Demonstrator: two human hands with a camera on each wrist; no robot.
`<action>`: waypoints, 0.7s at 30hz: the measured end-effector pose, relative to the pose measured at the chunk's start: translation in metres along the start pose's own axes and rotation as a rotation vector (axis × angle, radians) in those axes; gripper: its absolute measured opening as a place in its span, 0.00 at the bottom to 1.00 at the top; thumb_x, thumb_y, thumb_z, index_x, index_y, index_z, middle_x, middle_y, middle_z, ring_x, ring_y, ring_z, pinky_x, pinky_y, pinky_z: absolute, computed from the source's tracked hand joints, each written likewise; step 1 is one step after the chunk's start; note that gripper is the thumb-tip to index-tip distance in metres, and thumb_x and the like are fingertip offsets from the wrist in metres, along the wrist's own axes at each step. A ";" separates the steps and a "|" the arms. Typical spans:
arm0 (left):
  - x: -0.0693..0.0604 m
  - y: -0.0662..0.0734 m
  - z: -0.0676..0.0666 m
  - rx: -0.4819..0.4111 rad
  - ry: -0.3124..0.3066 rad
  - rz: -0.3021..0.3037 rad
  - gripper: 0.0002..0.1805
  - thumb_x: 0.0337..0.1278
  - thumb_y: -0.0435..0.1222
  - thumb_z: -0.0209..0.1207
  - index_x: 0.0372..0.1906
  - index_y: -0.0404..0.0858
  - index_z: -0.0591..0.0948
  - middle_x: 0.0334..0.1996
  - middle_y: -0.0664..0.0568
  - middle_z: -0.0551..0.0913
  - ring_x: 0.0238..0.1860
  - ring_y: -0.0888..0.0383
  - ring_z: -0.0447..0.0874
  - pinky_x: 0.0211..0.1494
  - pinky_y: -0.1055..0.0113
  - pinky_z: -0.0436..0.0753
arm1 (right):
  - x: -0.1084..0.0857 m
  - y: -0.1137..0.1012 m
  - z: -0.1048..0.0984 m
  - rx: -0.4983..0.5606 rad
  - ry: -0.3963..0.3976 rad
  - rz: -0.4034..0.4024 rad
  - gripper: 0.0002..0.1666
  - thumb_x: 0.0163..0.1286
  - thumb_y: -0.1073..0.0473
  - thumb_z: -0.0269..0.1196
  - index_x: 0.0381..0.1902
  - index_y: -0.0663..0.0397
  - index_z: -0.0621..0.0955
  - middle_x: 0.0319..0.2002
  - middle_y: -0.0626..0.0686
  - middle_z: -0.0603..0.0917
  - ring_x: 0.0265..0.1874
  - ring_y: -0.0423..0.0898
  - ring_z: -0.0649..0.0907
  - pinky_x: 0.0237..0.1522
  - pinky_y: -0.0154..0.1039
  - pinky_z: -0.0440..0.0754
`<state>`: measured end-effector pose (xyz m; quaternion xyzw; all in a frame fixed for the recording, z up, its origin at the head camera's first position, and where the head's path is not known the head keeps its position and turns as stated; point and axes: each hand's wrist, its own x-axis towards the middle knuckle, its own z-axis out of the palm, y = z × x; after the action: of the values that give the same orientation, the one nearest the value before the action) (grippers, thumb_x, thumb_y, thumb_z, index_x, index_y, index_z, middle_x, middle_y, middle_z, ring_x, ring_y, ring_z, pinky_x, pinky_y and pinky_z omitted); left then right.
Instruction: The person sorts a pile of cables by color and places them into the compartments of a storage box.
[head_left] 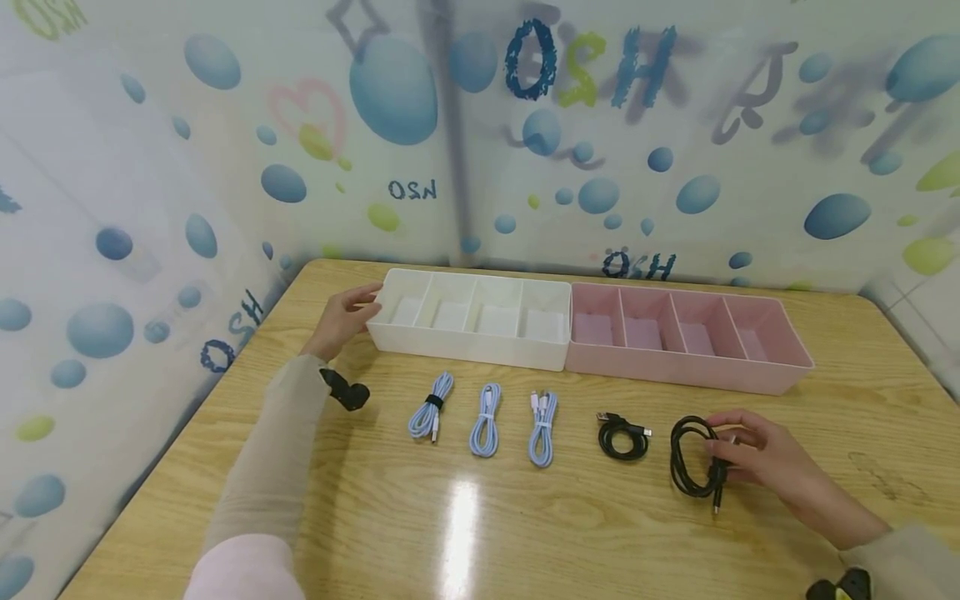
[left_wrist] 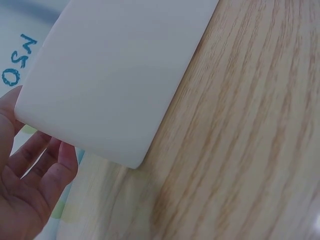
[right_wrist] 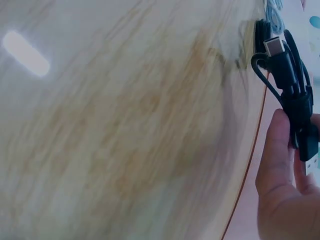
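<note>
The right hand [head_left: 765, 458] pinches a coiled black cable [head_left: 678, 467] over the table's right part, in front of the pink box [head_left: 682, 367]. In the right wrist view the cable's bundle [right_wrist: 295, 95] is between the thumb and fingers of the hand [right_wrist: 287, 185], a metal plug pointing up. At the left end of the white box [head_left: 465, 343] the left hand [head_left: 342, 318] touches its short side. The left wrist view has that hand [left_wrist: 35, 180] with bent, spread fingers against the box's end [left_wrist: 105, 85]; how firmly it holds is unclear.
Three light-blue cables [head_left: 427, 414] [head_left: 484, 429] [head_left: 542, 437] and a smaller black cable [head_left: 622, 450] lie in a row on the wooden table [head_left: 375, 517]. Both boxes stand end to end, each with several compartments, before a patterned curtain [head_left: 525, 208].
</note>
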<state>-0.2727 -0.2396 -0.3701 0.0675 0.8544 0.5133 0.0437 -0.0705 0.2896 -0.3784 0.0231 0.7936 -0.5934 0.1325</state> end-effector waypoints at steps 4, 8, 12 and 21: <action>0.001 0.000 0.000 0.000 0.003 -0.004 0.26 0.61 0.40 0.51 0.64 0.41 0.63 0.59 0.39 0.63 0.51 0.46 0.66 0.41 0.63 0.76 | -0.001 -0.006 0.003 -0.056 0.016 -0.013 0.12 0.62 0.62 0.58 0.44 0.48 0.73 0.34 0.51 0.79 0.31 0.42 0.80 0.31 0.40 0.79; 0.001 0.000 0.000 -0.003 0.003 -0.007 0.26 0.61 0.39 0.51 0.64 0.41 0.63 0.59 0.39 0.63 0.51 0.46 0.66 0.41 0.63 0.75 | -0.001 -0.012 0.003 -0.065 0.018 -0.025 0.12 0.62 0.62 0.58 0.45 0.50 0.74 0.33 0.52 0.79 0.30 0.42 0.80 0.30 0.40 0.79; 0.001 0.001 0.000 -0.003 0.005 -0.016 0.26 0.61 0.40 0.51 0.64 0.41 0.63 0.59 0.39 0.63 0.52 0.46 0.66 0.42 0.62 0.75 | 0.000 -0.017 0.002 -0.052 0.002 -0.019 0.12 0.62 0.62 0.58 0.44 0.48 0.74 0.32 0.51 0.78 0.29 0.43 0.80 0.31 0.41 0.79; 0.000 0.003 0.001 -0.003 0.004 -0.013 0.27 0.61 0.40 0.50 0.64 0.40 0.62 0.59 0.38 0.62 0.53 0.46 0.65 0.43 0.60 0.75 | 0.005 -0.028 -0.003 -0.133 0.001 -0.034 0.26 0.63 0.60 0.57 0.53 0.74 0.65 0.33 0.52 0.78 0.30 0.41 0.80 0.32 0.40 0.79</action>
<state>-0.2718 -0.2370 -0.3680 0.0607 0.8542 0.5145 0.0453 -0.0809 0.2838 -0.3528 0.0013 0.8317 -0.5413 0.1232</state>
